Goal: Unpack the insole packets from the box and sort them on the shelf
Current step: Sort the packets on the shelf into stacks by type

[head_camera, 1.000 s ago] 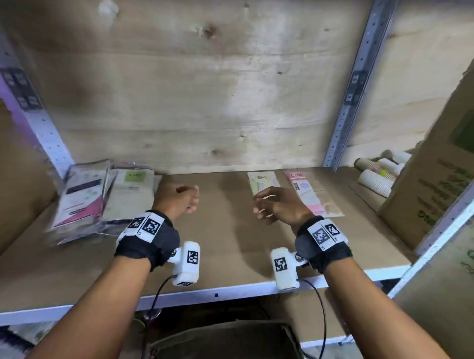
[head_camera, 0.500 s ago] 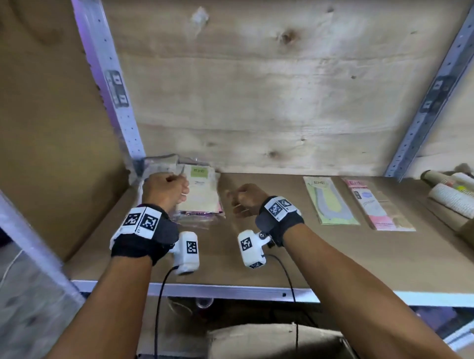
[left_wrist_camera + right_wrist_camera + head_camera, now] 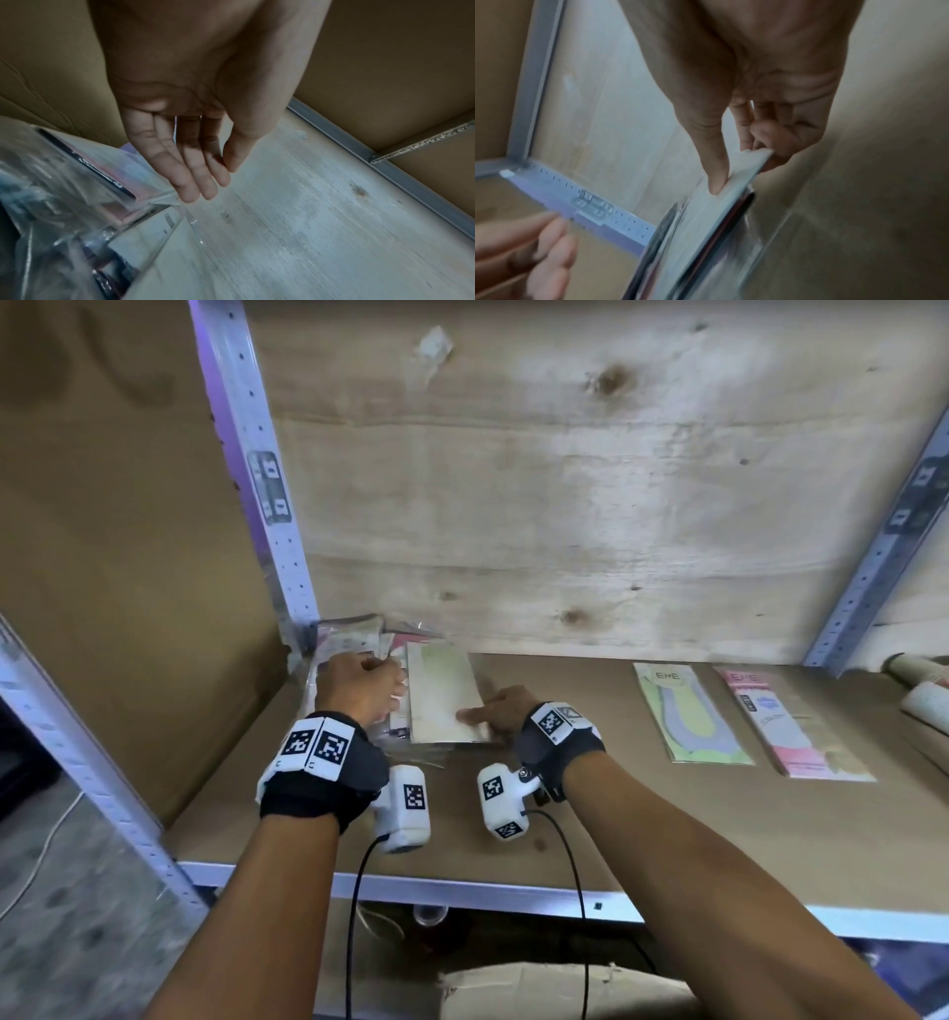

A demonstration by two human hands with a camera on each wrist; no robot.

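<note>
Fingers (image 3: pixel 718 162) of right hand (image 3: pixel 506 711) pinch top packet (image 3: pixel 444 693) of stack; left hand (image 3: pixel 362 683) fingers straight, touching stack's clear wrap on shelf (image 3: pixel 667 819).

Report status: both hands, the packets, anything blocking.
Right hand pinches top packet of the corner stack. Left hand open, fingertips at the stack's plastic. Two packets lie sorted to the right. Nothing blocking.
</note>
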